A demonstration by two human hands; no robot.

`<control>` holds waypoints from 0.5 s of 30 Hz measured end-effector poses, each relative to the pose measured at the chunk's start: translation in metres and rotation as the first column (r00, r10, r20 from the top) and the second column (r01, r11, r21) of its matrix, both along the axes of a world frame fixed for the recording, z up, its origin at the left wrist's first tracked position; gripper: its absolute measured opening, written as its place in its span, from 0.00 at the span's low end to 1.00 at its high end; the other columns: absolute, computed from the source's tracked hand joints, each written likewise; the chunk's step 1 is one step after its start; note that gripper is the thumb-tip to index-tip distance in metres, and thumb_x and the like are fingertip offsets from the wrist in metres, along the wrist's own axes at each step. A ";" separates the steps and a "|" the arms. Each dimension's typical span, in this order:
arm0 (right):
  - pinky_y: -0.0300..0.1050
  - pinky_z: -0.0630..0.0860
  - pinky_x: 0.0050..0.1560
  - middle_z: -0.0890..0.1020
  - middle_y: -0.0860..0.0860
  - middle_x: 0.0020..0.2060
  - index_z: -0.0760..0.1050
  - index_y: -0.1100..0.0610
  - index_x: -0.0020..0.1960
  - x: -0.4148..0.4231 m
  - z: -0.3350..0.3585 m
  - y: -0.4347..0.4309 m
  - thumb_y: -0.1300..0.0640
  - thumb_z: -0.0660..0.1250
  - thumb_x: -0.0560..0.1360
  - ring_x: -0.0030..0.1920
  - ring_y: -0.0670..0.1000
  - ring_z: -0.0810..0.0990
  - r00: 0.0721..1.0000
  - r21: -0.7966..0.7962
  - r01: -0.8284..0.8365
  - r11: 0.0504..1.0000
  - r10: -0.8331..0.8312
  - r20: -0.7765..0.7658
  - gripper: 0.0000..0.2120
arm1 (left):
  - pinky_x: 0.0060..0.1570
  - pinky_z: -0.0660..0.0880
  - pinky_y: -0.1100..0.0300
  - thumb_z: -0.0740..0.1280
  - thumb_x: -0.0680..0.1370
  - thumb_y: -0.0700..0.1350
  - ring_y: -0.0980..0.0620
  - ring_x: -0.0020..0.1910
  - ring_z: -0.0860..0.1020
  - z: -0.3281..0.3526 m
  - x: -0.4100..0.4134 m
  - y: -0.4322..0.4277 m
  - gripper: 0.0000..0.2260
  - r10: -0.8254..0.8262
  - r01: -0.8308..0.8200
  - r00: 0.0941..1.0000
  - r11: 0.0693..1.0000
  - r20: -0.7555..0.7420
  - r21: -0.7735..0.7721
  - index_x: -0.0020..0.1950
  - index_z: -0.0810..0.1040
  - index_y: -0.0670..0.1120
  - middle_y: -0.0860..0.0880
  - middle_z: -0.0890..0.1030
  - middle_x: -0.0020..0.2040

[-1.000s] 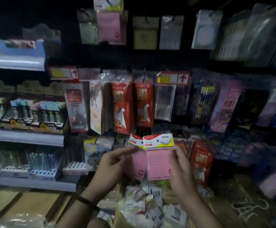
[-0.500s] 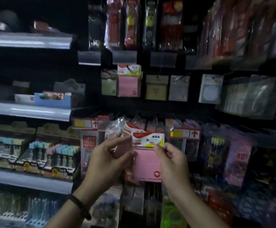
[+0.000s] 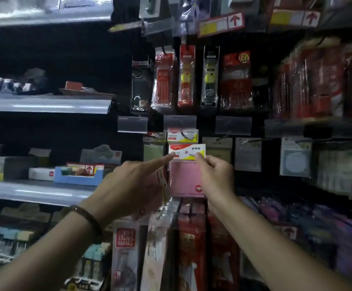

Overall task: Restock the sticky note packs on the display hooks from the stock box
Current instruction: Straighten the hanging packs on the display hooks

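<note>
Head view: right hand (image 3: 215, 175) pinches the pink pack (image 3: 186, 179) by its header, right in front of a hung pack (image 3: 182, 135), between a green pack (image 3: 154, 152) and a tan pack (image 3: 217, 151) under pen packs (image 3: 186, 76), while left hand (image 3: 128, 185) touches the header with a straight forefinger, its other fingers' grip unclear.

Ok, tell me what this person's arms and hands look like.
The left forearm and right forearm are bare, with no sleeves in view. The left hand has a dark bracelet at its wrist. The right hand wears nothing that shows: no glove, ring or watch.
</note>
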State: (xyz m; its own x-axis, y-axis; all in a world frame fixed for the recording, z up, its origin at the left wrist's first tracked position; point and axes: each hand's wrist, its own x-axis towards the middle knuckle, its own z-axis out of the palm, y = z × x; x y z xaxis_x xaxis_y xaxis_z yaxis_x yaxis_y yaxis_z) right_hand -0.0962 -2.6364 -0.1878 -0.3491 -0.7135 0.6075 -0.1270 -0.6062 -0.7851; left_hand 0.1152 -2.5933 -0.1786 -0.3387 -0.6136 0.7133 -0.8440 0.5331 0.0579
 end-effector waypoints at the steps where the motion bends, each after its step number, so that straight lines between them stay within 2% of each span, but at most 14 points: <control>1: 0.39 0.69 0.26 0.71 0.45 0.24 0.79 0.60 0.40 0.003 0.004 -0.007 0.47 0.70 0.83 0.26 0.46 0.70 1.000 -0.010 -0.003 1.000 0.003 0.012 0.19 | 0.36 0.82 0.50 0.67 0.82 0.51 0.52 0.38 0.81 0.008 0.002 -0.004 0.37 0.028 -0.029 0.999 1.000 0.030 0.010 0.76 0.49 0.81 0.52 0.82 0.47; 4: 0.45 0.69 0.34 0.73 0.43 0.25 0.80 0.60 0.41 0.012 0.016 -0.022 0.47 0.70 0.82 0.30 0.46 0.70 0.999 -0.062 0.038 0.997 -0.035 0.042 0.19 | 0.35 0.83 0.53 0.65 0.83 0.50 0.52 0.39 0.82 0.025 0.004 -0.014 0.37 0.059 -0.059 0.996 0.998 0.067 0.002 0.76 0.46 0.81 0.50 0.82 0.48; 6: 0.46 0.73 0.37 0.83 0.46 0.32 0.83 0.55 0.43 0.017 0.023 -0.027 0.47 0.70 0.83 0.34 0.45 0.76 0.998 -0.097 0.043 0.994 -0.037 0.058 0.14 | 0.36 0.84 0.51 0.65 0.83 0.50 0.51 0.39 0.83 0.031 0.006 -0.024 0.40 0.051 -0.051 0.996 0.999 0.070 0.003 0.73 0.41 0.85 0.50 0.83 0.48; 8: 0.45 0.75 0.39 0.86 0.48 0.38 0.84 0.51 0.45 0.020 0.029 -0.032 0.47 0.69 0.83 0.38 0.46 0.79 0.998 -0.112 0.041 0.993 -0.034 0.061 0.12 | 0.37 0.85 0.49 0.65 0.83 0.50 0.49 0.40 0.84 0.034 0.008 -0.034 0.43 0.053 -0.054 0.996 0.998 0.076 0.009 0.68 0.35 0.87 0.48 0.83 0.49; 11: 0.46 0.73 0.36 0.82 0.44 0.33 0.84 0.50 0.46 0.023 0.037 -0.037 0.45 0.69 0.83 0.34 0.45 0.76 0.999 -0.121 0.043 0.992 -0.039 0.035 0.12 | 0.35 0.85 0.50 0.65 0.84 0.49 0.49 0.40 0.84 0.037 0.009 -0.043 0.44 0.075 -0.075 0.994 0.997 0.074 0.002 0.73 0.33 0.82 0.48 0.82 0.49; 15: 0.49 0.77 0.34 0.79 0.42 0.28 0.84 0.51 0.45 0.027 0.044 -0.042 0.47 0.69 0.83 0.29 0.44 0.75 0.998 -0.070 0.045 0.997 -0.042 0.044 0.12 | 0.36 0.85 0.49 0.66 0.83 0.54 0.50 0.38 0.83 0.038 0.008 -0.053 0.43 0.070 -0.070 0.996 0.997 0.059 0.009 0.73 0.33 0.82 0.49 0.80 0.45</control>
State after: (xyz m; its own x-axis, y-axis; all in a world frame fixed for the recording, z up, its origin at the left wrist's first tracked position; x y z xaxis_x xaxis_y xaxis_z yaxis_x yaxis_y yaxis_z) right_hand -0.0693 -2.6780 -0.1434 -0.4053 -0.6525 0.6403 -0.1224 -0.6554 -0.7453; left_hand 0.1236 -2.6462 -0.1407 -0.3355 -0.6450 0.6866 -0.8813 0.4723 0.0130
